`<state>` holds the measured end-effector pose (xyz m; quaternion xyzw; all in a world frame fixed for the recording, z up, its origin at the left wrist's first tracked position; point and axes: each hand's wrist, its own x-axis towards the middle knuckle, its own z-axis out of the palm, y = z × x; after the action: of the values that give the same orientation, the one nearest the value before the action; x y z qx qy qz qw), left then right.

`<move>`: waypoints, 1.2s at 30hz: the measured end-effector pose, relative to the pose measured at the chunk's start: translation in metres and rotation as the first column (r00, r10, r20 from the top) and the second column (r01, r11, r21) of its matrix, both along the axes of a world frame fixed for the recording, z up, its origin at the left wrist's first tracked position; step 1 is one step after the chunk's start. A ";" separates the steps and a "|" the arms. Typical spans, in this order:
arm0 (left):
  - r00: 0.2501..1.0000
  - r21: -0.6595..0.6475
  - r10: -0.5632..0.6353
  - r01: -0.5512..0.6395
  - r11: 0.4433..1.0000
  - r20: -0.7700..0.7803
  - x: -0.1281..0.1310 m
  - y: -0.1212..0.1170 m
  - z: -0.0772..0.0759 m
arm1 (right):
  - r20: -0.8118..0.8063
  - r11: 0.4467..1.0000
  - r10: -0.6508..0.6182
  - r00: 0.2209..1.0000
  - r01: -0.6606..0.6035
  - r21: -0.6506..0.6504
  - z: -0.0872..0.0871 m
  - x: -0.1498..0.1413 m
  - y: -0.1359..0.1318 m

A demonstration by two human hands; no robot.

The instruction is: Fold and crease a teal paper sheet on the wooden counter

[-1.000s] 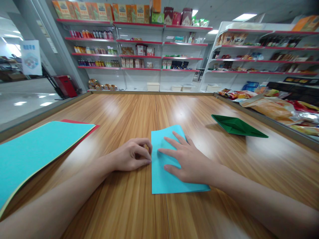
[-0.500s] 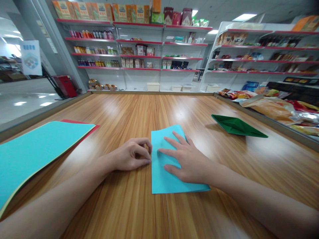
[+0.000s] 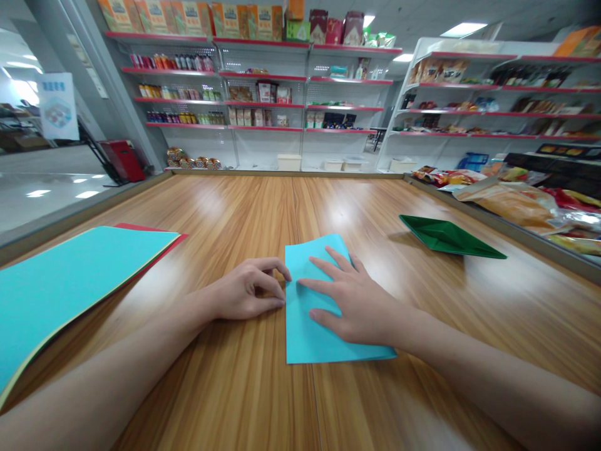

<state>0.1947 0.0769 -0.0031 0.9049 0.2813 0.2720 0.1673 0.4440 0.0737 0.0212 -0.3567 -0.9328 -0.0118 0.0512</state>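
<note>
Blue paper (image 3: 310, 341): folded, lying on the surface (image 3: 235, 388); looks light, thin and easily creased — best taken by its side edges.
Right hand (image 3: 364, 307): spread wide over the blue paper.
Left hand (image 3: 244, 291): fingers curled at its left edge — any pinch cannot be told.
Green folded paper (image 3: 441, 237): right of it, farther back.
Paper stack (image 3: 94, 269): left of it.

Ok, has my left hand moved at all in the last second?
Yes, slightly: the left hand has its index fingertip further right, now over the left edge of the blue paper, which lies unmoved on the table.
</note>
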 end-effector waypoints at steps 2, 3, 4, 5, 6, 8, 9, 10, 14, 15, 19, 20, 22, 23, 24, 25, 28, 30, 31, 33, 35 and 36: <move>1.000 0.003 -0.004 0.004 1.000 0.002 0.000 0.000 0.001 | -0.002 1.000 0.004 1.000 -0.004 0.004 0.000 0.000 0.001; 1.000 0.002 -0.008 0.008 1.000 0.006 0.000 0.000 0.001 | -0.003 1.000 0.005 1.000 -0.005 0.004 -0.001 0.000 0.001; 1.000 0.002 -0.011 0.011 1.000 0.010 0.001 0.000 0.002 | -0.003 1.000 0.005 1.000 -0.005 0.002 -0.001 0.000 0.001; 1.000 0.001 -0.014 0.014 1.000 0.012 0.001 0.000 0.002 | -0.002 1.000 0.002 1.000 -0.002 -0.001 -0.001 0.000 0.001; 1.000 -0.002 -0.016 0.016 1.000 0.011 0.001 0.000 0.003 | -0.001 1.000 -0.003 1.000 0.003 -0.006 0.000 0.000 0.001; 1.000 -0.006 -0.012 0.012 1.000 0.004 0.001 -0.001 0.003 | 0.003 1.000 -0.009 1.000 0.009 -0.013 0.000 0.000 0.001; 1.000 -0.008 -0.009 0.009 1.000 -0.001 0.001 -0.001 0.003 | 0.003 1.000 -0.010 1.000 0.010 -0.013 -0.001 0.000 0.001; 1.000 -0.010 -0.004 0.004 1.000 -0.006 0.001 -0.002 0.004 | 0.001 1.000 -0.008 1.000 0.008 -0.011 -0.001 0.000 0.001; 1.000 -0.013 0.008 -0.008 1.000 -0.015 0.001 -0.003 0.005 | -0.007 1.000 -0.001 1.000 0.001 -0.004 -0.002 0.000 0.001; 1.000 -0.015 0.009 -0.009 1.000 -0.015 0.002 -0.003 0.005 | -0.009 1.000 -0.002 1.000 0.002 -0.005 -0.002 0.000 0.001; 0.999 -0.020 0.016 -0.016 1.000 -0.029 0.002 -0.003 0.006 | -0.015 1.000 -0.010 1.000 0.010 -0.018 -0.002 0.000 0.000; 0.999 -0.020 0.019 -0.020 1.000 -0.038 0.002 -0.003 0.006 | -0.017 1.000 -0.012 1.000 0.012 -0.021 -0.001 0.000 0.000; 0.997 -0.024 0.025 -0.027 0.999 -0.073 0.002 -0.004 0.009 | -0.022 1.000 -0.015 1.000 0.015 -0.024 -0.001 0.000 0.000; 0.994 -0.022 0.030 -0.032 0.999 -0.102 0.003 -0.005 0.011 | -0.026 1.000 -0.015 1.000 0.014 -0.021 -0.001 0.000 0.000; 0.989 -0.013 0.037 -0.040 0.999 -0.141 0.004 -0.006 0.013 | -0.031 1.000 -0.012 0.999 0.012 -0.018 -0.002 0.000 0.000; 0.980 0.005 0.050 -0.050 0.999 -0.191 0.007 -0.008 0.016 | -0.035 1.000 -0.006 0.999 0.006 -0.013 -0.002 0.000 0.000; 0.924 0.089 0.135 -0.110 0.990 -0.357 0.018 -0.017 0.028 | -0.041 1.000 0.011 0.999 -0.010 0.004 -0.002 0.001 0.000; 0.874 0.139 0.213 -0.168 0.976 -0.436 0.029 -0.024 0.035 | -0.043 1.000 0.021 0.999 -0.020 0.015 -0.002 0.001 0.000; 0.857 0.166 0.243 -0.186 0.968 -0.454 0.035 -0.027 0.037 | -0.045 0.999 0.028 0.999 -0.027 0.019 -0.002 0.001 0.000; 0.825 0.208 0.280 -0.201 0.957 -0.490 0.044 -0.034 0.039 | -0.046 0.999 0.042 0.998 -0.041 0.024 -0.002 0.000 0.000; 0.794 0.229 0.315 -0.225 0.947 -0.520 0.051 -0.039 0.039 | -0.038 0.998 0.046 0.998 -0.045 0.032 -0.003 0.000 -0.001; 0.781 0.227 0.327 -0.241 0.944 -0.532 0.053 -0.041 0.039 | -0.031 0.998 0.044 0.999 -0.043 0.038 -0.003 0.000 -0.001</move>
<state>0.2481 0.0360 0.0360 0.9013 0.4305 0.0354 -0.0331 0.4442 0.0729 0.0181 -0.3355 -0.9390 -0.0221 0.0730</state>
